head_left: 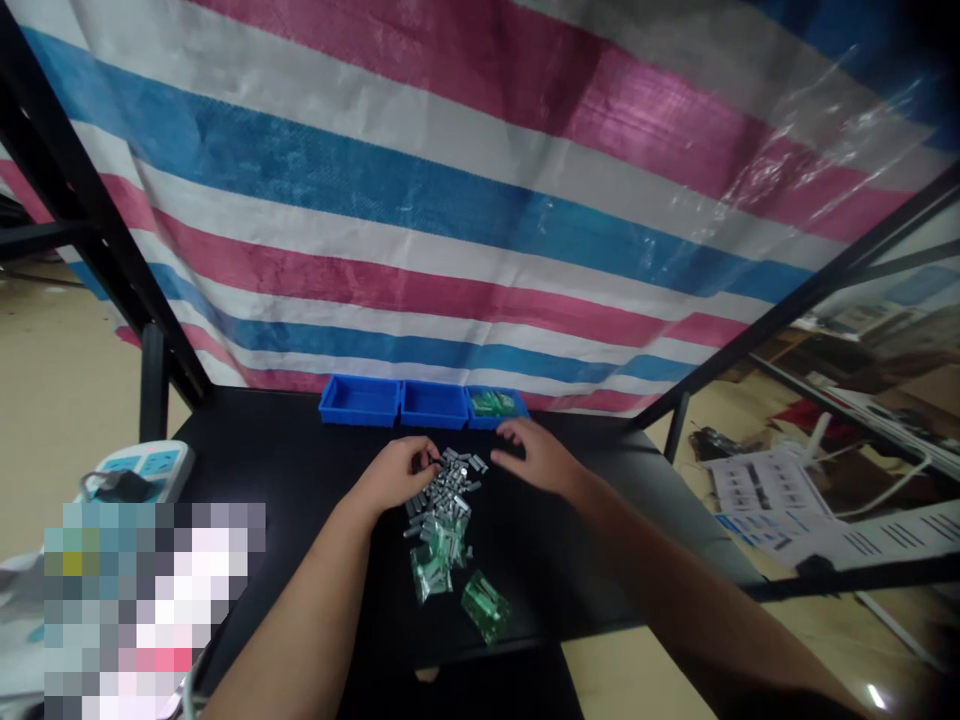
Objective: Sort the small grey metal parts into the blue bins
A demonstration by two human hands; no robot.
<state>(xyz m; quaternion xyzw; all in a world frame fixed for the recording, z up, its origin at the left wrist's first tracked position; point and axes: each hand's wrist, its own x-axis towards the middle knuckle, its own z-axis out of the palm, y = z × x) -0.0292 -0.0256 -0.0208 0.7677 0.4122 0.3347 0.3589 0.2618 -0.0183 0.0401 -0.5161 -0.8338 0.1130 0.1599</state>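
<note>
- The left hand [397, 475] is curling narrow at the near-left edge of the heap of small metal parts [450, 490]; it is touching or almost touching the heap, and I cannot tell whether it is pinching a piece
- The right hand [536, 457] is lying open and wide just beside the far-right edge of the heap, holding nothing that shows
- The heap is sitting on the black tabletop [255, 430] between both hands; the small clear green bags of parts [442, 560] are lying against its near side, with one separate bag [485, 607] nearer the front edge
- Three blue plastic trays are standing in a row along the far edge; the left tray [358, 402] and middle tray [433, 405] are showing no contents, while the right tray [471, 412] is holding green-tinted bagged parts [493, 403]
- A white power strip [142, 462] is sitting at the left, beyond the table's edge, and a striped tarpaulin [375, 180] is hanging behind the table
- A hasty sweep of either hand could be scattering loose parts, since the heap is low and the pieces look small and round enough to roll; a knock at the far side could be pushing a tray off the edge; a careless elbow could be sliding the front bag over the table's edge
</note>
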